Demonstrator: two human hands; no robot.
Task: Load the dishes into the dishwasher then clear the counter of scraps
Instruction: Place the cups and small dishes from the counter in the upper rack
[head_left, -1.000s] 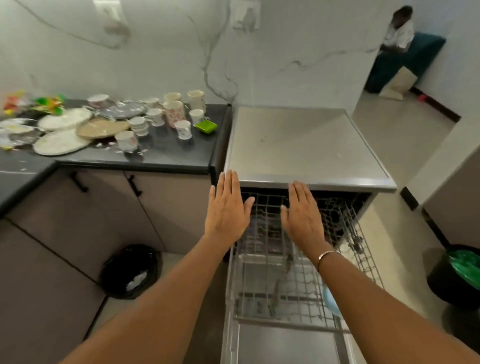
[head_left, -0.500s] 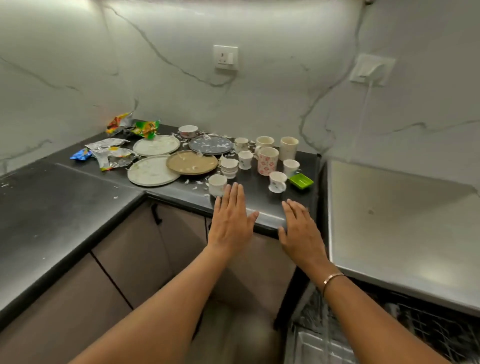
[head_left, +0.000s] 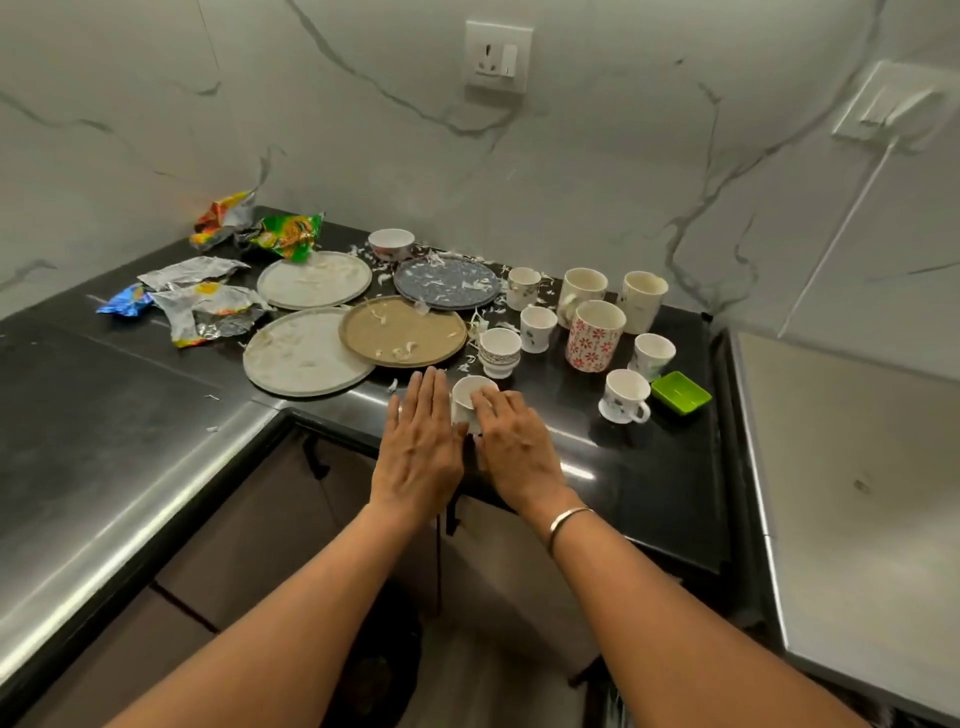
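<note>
Zero loaded yet: desk (head_left: 639, 467) carries plates (head_left: 306, 353), mugs (head_left: 595, 335). Left grip (head_left: 421, 447) lies flat beside nearest cup (head_left: 470, 389), right grip (head_left: 514, 447) w/ near-straight fingers (head_left: 488, 402) over its rim, neither clasping it. I'd say they bracket it since it's closest to front edge. Scraps (head_left: 485, 314) btwn plates wait till last.

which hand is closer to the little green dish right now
Right. The right hand sits to the left of the green dish, at the counter's front edge, reaching over a small white cup. The left hand is farther left, on that cup's other side.
</note>
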